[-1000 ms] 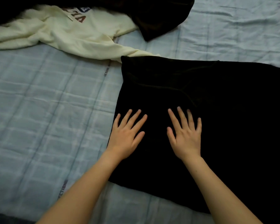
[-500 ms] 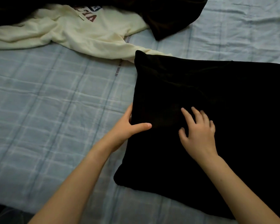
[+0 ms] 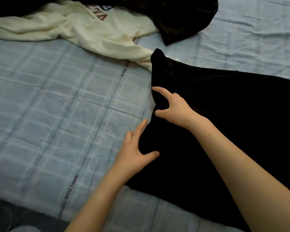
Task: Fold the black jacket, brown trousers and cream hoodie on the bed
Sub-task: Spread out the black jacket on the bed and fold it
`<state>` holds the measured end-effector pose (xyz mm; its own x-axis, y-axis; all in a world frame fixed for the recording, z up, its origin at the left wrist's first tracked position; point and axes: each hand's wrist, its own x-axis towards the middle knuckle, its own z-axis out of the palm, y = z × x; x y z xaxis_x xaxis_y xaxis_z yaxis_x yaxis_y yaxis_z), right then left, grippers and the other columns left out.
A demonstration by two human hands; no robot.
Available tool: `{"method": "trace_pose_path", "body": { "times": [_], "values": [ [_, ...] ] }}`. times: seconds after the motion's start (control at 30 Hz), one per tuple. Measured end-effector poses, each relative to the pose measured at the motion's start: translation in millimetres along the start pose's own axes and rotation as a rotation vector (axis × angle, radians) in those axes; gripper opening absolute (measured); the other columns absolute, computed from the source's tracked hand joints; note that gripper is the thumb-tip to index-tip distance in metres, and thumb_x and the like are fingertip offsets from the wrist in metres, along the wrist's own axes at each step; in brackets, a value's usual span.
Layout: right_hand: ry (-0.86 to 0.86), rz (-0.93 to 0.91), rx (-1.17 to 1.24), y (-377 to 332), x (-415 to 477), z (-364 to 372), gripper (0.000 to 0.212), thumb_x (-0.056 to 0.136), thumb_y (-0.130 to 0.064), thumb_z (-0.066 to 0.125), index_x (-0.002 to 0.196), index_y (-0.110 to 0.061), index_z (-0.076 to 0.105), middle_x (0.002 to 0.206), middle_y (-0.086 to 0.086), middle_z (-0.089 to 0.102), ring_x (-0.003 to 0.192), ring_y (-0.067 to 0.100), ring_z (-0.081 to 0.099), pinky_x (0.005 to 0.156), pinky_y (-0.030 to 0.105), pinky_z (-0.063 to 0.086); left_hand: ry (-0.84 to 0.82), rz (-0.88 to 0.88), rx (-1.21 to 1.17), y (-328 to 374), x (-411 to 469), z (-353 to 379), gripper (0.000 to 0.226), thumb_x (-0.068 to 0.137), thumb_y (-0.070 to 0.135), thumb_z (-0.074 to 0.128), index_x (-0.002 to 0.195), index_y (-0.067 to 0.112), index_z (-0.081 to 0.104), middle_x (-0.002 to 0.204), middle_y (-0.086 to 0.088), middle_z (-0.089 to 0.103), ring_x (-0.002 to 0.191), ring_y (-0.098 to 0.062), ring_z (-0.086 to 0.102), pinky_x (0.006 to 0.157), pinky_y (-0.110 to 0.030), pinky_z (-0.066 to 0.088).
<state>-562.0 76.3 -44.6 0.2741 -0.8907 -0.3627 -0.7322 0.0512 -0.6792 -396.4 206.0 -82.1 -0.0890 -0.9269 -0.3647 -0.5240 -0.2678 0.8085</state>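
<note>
A black garment (image 3: 224, 123), partly folded, lies on the right half of the bed. Its left edge is bunched and raised. My left hand (image 3: 136, 148) grips that edge low down, thumb on top and fingers beneath the cloth. My right hand (image 3: 172, 106) pinches the same edge higher up between thumb and forefinger. The cream hoodie (image 3: 94, 29), with red lettering, lies crumpled at the top left; one sleeve reaches under the black garment's far corner. A dark brown garment (image 3: 182, 17) lies heaped at the top centre, partly over the hoodie.
The light blue checked bedsheet (image 3: 57, 106) stretches across the left and the far right. The bed's near edge (image 3: 32, 208) runs along the bottom left, with dark floor below it.
Both hands went from lying flat on the black garment to taking hold of its left edge. The edge has been lifted and drawn rightward, bunching up.
</note>
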Motion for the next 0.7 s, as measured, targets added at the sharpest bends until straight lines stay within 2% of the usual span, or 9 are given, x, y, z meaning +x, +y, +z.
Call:
{"method": "trace_pose_path", "body": {
  "times": [0.1, 0.2, 0.27, 0.3, 0.4, 0.47, 0.53, 0.6, 0.7],
  "values": [
    [0.052, -0.042, 0.218, 24.2, -11.4, -1.9, 0.080, 0.075, -0.016, 0.072, 0.139, -0.054, 0.042, 0.125, 0.004, 0.052, 0.090, 0.019, 0.064, 0.070, 0.008, 0.049, -0.012, -0.056, 0.069, -16.4, -21.2, 0.7, 0.092, 0.074, 0.035, 0.080, 0.142, 0.059, 0.022, 0.129, 0.008, 0.061, 0.116, -0.009, 0.058, 0.085, -0.018, 0.046],
    [0.073, -0.102, 0.373, 41.0, -26.8, -13.8, 0.082, 0.076, -0.008, 0.072, 0.138, -0.054, 0.045, 0.137, -0.010, 0.053, 0.109, 0.012, 0.063, 0.092, 0.020, 0.053, -0.014, -0.033, -0.082, -8.7, -35.4, -1.1, 0.075, 0.067, 0.040, 0.080, 0.128, 0.061, 0.043, 0.098, 0.008, 0.064, 0.085, -0.015, 0.063, 0.077, -0.022, 0.051],
    [0.079, -0.128, 0.475, 52.2, -38.0, -29.8, 0.082, 0.077, -0.002, 0.070, 0.138, -0.052, 0.046, 0.125, -0.017, 0.063, 0.099, 0.015, 0.069, 0.089, 0.032, 0.057, -0.083, 0.007, -0.261, 12.7, -43.0, -2.2, 0.068, 0.066, 0.043, 0.078, 0.128, 0.054, 0.054, 0.090, 0.010, 0.060, 0.077, -0.012, 0.061, 0.074, -0.021, 0.051],
    [0.077, -0.130, 0.508, 58.1, -43.7, -39.1, 0.082, 0.078, -0.001, 0.069, 0.138, -0.052, 0.047, 0.120, -0.011, 0.067, 0.089, 0.022, 0.069, 0.081, 0.038, 0.057, -0.121, 0.024, -0.352, 25.2, -45.8, -0.5, 0.064, 0.069, 0.040, 0.079, 0.129, 0.049, 0.057, 0.087, 0.008, 0.058, 0.076, -0.009, 0.061, 0.073, -0.018, 0.050],
    [0.088, -0.151, 0.508, 75.0, -60.8, -68.3, 0.083, 0.078, -0.001, 0.069, 0.136, -0.055, 0.046, 0.117, -0.005, 0.068, 0.087, 0.042, 0.069, 0.077, 0.052, 0.058, -0.182, 0.057, -0.520, 65.2, -51.1, 17.0, 0.055, 0.078, 0.020, 0.076, 0.128, 0.037, 0.062, 0.099, -0.016, 0.062, 0.090, -0.012, 0.065, 0.080, -0.018, 0.051],
    [0.113, -0.167, 0.509, 88.6, -73.7, -88.4, 0.083, 0.078, 0.000, 0.069, 0.137, -0.054, 0.046, 0.118, -0.009, 0.068, 0.089, 0.039, 0.070, 0.076, 0.046, 0.059, -0.205, 0.052, -0.579, 91.2, -54.2, 37.2, 0.054, 0.078, 0.016, 0.073, 0.127, 0.036, 0.063, 0.113, -0.026, 0.060, 0.103, -0.021, 0.066, 0.089, -0.025, 0.052],
    [0.130, -0.172, 0.499, 106.2, -89.4, -110.0, 0.084, 0.077, 0.001, 0.068, 0.138, -0.052, 0.046, 0.118, -0.012, 0.069, 0.085, 0.027, 0.072, 0.073, 0.034, 0.059, -0.240, 0.043, -0.612, 112.6, -55.6, 62.1, 0.055, 0.075, 0.019, 0.075, 0.126, 0.037, 0.064, 0.119, -0.026, 0.060, 0.114, -0.030, 0.063, 0.099, -0.035, 0.049],
    [0.135, -0.170, 0.487, 126.8, -107.9, -131.7, 0.084, 0.076, 0.003, 0.067, 0.139, -0.050, 0.046, 0.119, -0.015, 0.068, 0.088, 0.022, 0.073, 0.074, 0.029, 0.058, -0.294, 0.031, -0.638, 130.5, -56.1, 89.6, 0.057, 0.072, 0.026, 0.075, 0.126, 0.037, 0.064, 0.121, -0.017, 0.064, 0.118, -0.028, 0.061, 0.104, -0.040, 0.048],
    [0.160, -0.163, 0.487, 161.4, -139.1, -162.9, 0.084, 0.076, 0.004, 0.067, 0.141, -0.046, 0.046, 0.125, -0.020, 0.064, 0.098, 0.023, 0.071, 0.081, 0.032, 0.059, -0.404, 0.010, -0.676, 154.9, -54.2, 133.8, 0.057, 0.073, 0.025, 0.073, 0.129, 0.035, 0.062, 0.126, -0.004, 0.066, 0.120, -0.022, 0.061, 0.100, -0.033, 0.049]
  ]
}}
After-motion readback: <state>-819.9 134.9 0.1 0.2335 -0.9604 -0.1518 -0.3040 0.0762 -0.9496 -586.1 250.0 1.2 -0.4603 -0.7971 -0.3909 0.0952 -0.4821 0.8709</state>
